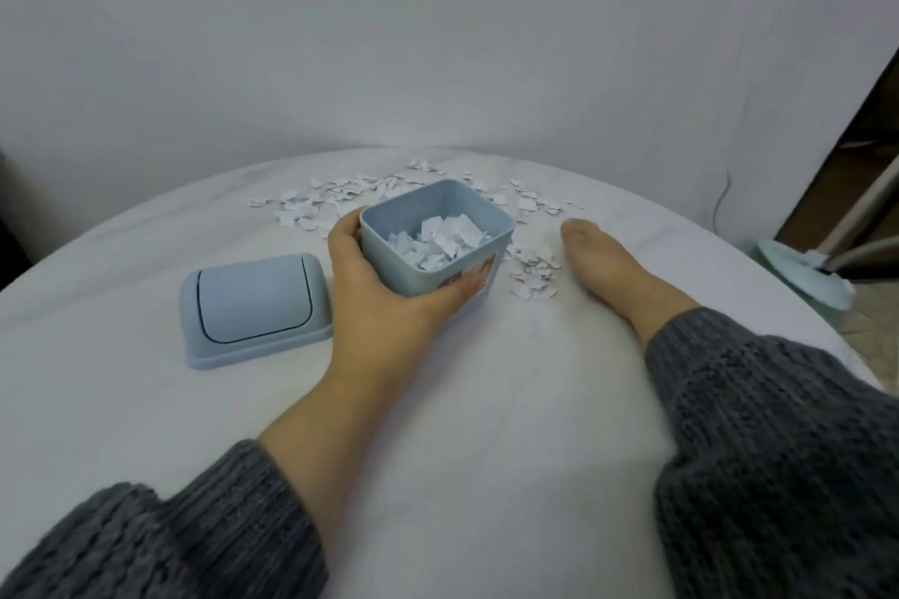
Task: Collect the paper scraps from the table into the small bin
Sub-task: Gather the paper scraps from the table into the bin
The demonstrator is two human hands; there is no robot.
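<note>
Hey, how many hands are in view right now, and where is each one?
2. The left hand grips the small bin; the right hand lies open on the table beside loose paper scraps. Neither is hidden.

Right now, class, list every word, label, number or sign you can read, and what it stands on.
No readable text anywhere.
The small bin: blurred picture on its front, partly under the left hand; no letters legible.
The paper scraps: any print too small to read.
</note>
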